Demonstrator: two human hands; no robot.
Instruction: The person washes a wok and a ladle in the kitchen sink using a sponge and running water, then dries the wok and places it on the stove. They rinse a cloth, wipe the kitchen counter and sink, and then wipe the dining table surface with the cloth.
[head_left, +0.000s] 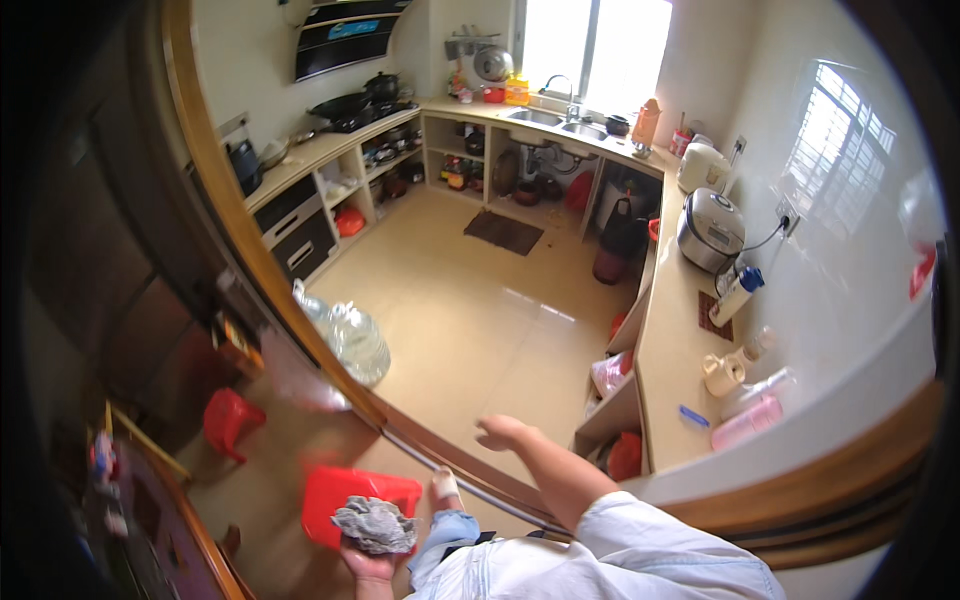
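Observation:
A crumpled grey cloth (376, 525) rests in my left hand (367, 561), whose palm is turned up beneath it at the bottom of the head view. Behind that hand stands a red plastic stool (324, 487), partly covered by the cloth. My right hand (501, 433) is stretched forward over the doorway threshold, touching nothing, its fingers somewhat blurred and partly curled. One foot (445, 484) shows between the stool and the threshold.
Beyond the threshold (480, 474) lies a kitchen with a dark floor mat (503, 232). Large clear plastic bottles (358, 345) stand inside at the left. A countertop (664, 405) runs along the right, holding a rice cooker (711, 229). A small red stool (231, 421) stands left.

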